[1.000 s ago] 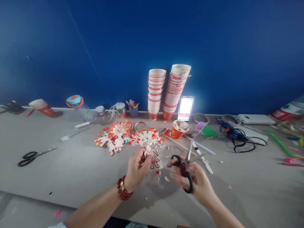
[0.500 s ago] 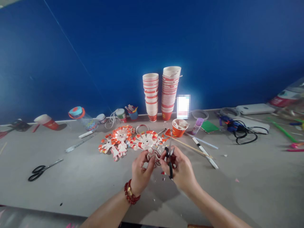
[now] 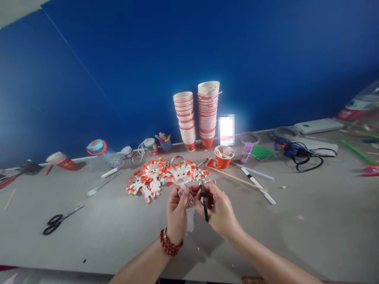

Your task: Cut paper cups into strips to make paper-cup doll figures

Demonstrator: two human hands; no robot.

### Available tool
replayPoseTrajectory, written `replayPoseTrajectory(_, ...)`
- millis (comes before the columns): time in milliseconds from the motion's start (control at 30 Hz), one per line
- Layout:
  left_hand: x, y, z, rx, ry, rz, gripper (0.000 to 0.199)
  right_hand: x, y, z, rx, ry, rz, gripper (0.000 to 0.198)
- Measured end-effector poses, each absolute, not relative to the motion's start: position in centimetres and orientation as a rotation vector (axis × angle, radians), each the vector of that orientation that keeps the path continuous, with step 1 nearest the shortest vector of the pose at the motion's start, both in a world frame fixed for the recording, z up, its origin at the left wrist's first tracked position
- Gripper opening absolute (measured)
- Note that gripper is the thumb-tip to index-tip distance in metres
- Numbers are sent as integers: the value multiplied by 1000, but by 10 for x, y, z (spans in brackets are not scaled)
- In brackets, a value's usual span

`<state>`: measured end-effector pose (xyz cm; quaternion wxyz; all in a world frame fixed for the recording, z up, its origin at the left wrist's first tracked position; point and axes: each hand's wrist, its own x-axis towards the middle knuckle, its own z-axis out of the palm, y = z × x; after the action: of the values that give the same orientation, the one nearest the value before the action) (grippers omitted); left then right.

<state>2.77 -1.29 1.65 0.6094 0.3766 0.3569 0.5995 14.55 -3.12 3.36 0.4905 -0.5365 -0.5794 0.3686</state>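
A white paper-cup figure (image 3: 181, 176) with a drawn smiling face, a fringe of red-tipped strips and a red-outlined body is pinched in my left hand (image 3: 177, 211). A bracelet of dark red beads circles that wrist. My right hand (image 3: 218, 207) is closed around black-handled scissors (image 3: 204, 203), held upright beside the figure's body; whether the blades touch the paper is hidden by my fingers. Just left of my hands, several similar cut figures (image 3: 152, 176) lie on the table. An orange cup (image 3: 224, 158) filled with paper scraps stands beyond my right hand.
Two tall stacks of paper cups (image 3: 184, 118) stand against the blue wall. Another pair of scissors (image 3: 60, 220) lies at left. A marker (image 3: 258, 185), a wooden stick (image 3: 233, 177), a purple-capped glue stick (image 3: 246, 153) and a blue glue gun (image 3: 288, 146) lie at right.
The scissors have come closer to the figure's body and turned more edge-on. The figure's head is now lower and more tilted. The whole view has shifted slightly.
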Motion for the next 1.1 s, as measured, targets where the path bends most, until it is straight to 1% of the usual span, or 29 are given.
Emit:
replayPoseTrajectory(133, 25, -10, 21, 812, 848, 1419, 9, 144, -34, 33, -1291, -1414, 919, 14)
replayPoseTrajectory(233, 21, -7, 22, 744, 844, 1435, 13, 161, -31, 31, -1237, -1380, 942, 18)
replayPoseTrajectory(333, 19, -4, 22, 593, 867, 1432, 22, 191, -23, 25, -1412, -1378, 809, 21)
replayPoseTrajectory(400, 20, -4, 22, 551, 871, 1401, 22, 206, -22, 20, -1524, -1484, 769, 25)
replayPoseTrajectory(467, 21, -4, 23, 564, 861, 1390, 20, 211, -25, 16, -1516, -1549, 854, 26)
replayPoseTrajectory(567, 23, -7, 26, 581, 841, 1395, 20, 201, -36, 12, -1375, -1673, 1112, 28)
replayPoseTrajectory(633, 25, -9, 28, 568, 849, 1408, 20, 191, -42, 10, -1285, -1648, 1292, 29)
replayPoseTrajectory(733, 26, -13, 30, 555, 861, 1426, 21, 180, -47, 5, -1240, -1608, 1437, 30)
replayPoseTrajectory(900, 30, -15, 26, 638, 818, 1434, 17, 174, -50, 0, -1128, -1563, 1579, 26)
replayPoseTrajectory(1100, 30, -19, 18, 786, 889, 1399, 20, 168, -55, 4, -1162, -1466, 1623, 24)
